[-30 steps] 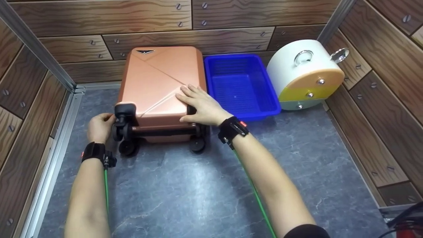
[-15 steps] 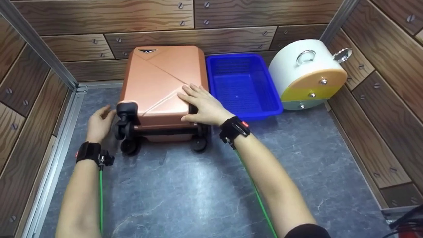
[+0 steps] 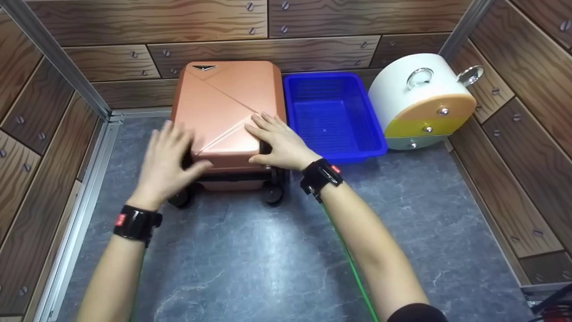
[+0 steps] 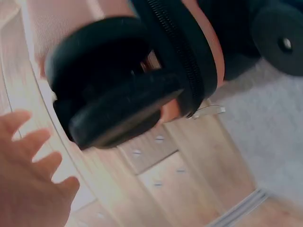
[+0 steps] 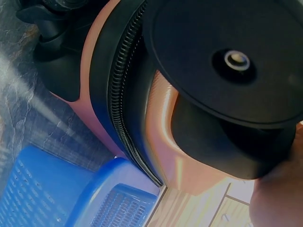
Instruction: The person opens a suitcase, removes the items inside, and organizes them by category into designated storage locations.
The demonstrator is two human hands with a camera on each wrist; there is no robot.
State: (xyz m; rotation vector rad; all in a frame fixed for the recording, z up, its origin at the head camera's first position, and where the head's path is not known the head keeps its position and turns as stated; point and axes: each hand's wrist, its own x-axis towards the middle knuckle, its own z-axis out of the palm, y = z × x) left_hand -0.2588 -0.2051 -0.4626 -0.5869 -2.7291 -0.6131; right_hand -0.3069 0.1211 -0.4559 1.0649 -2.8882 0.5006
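A rose-gold hard suitcase (image 3: 223, 103) lies flat on the grey floor, its black wheels (image 3: 272, 194) toward me. My right hand (image 3: 275, 142) rests flat with straight fingers on the case's near right corner, thumb by the wheel housing. My left hand (image 3: 167, 156), blurred, hovers with spread fingers over the near left corner and hides the left wheel housing. The left wrist view shows a black wheel (image 4: 111, 97), the zipper (image 4: 177, 52) and my open left hand (image 4: 28, 175). The right wrist view shows a large black wheel (image 5: 227, 59) and the zipper (image 5: 120, 90) close up.
A blue plastic basket (image 3: 333, 116) stands right of the suitcase, its rim also in the right wrist view (image 5: 71, 198). A white, orange and yellow drum-shaped box (image 3: 422, 100) with metal rings lies at the far right. Wood-panel walls (image 3: 313, 22) enclose the floor (image 3: 268, 259).
My left hand has left the left wheel at the case's side, opened and swung up and right over the near left corner. The right hand has stayed put.
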